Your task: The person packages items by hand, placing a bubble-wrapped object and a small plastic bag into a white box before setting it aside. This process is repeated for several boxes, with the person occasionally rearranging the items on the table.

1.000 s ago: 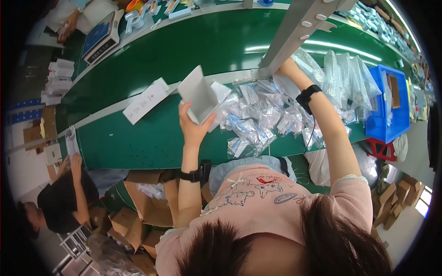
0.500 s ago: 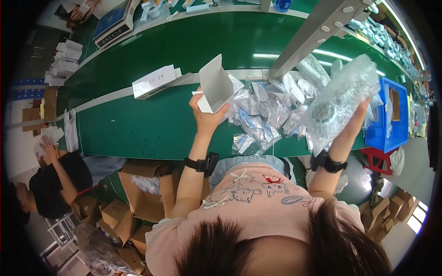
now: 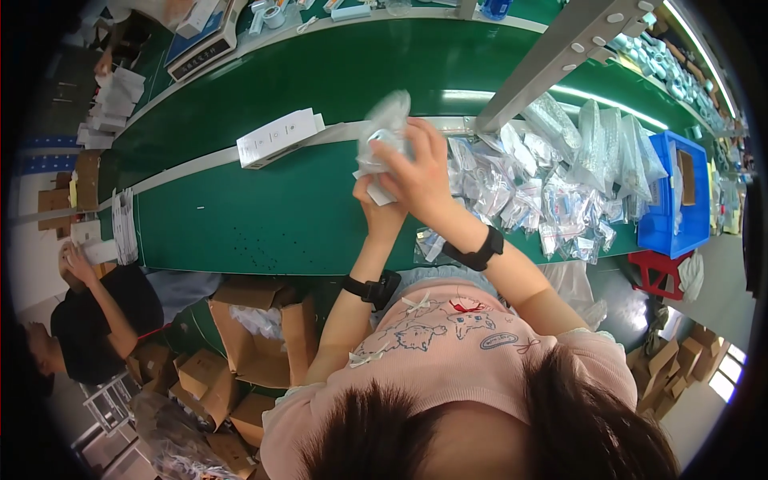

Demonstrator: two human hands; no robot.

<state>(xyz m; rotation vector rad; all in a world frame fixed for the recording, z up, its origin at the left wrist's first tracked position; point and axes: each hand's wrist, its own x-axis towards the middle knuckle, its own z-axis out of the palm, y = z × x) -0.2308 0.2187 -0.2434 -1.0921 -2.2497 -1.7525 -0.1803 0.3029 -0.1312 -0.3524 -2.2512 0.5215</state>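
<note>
Over the green table, my left hand point(image 3: 379, 214) grips an open white box point(image 3: 376, 190), mostly covered by my other hand and the wrap. My right hand point(image 3: 424, 174) has its fingers round a bubble-wrapped item point(image 3: 392, 114) at the box's mouth; how far it sits inside is hidden. The wrap is blurred by motion, and the item in it cannot be made out. Left of my hands a closed white box point(image 3: 276, 138) lies by the metal rail. Small clear bags point(image 3: 552, 204) with parts in them are heaped to the right of my hands.
Bubble-wrap pouches point(image 3: 616, 148) and a blue crate point(image 3: 694, 236) are at the right. A grey metal post point(image 3: 536, 68) rises behind the bags. At far left a co-worker's hand point(image 3: 76, 264) holds a white box. An open carton point(image 3: 260, 356) stands below the table's edge.
My right hand has carried the bubble-wrapped item from the right, over the bags, to the white box. My left hand has shifted slightly right and lower, and the box is now largely covered.
</note>
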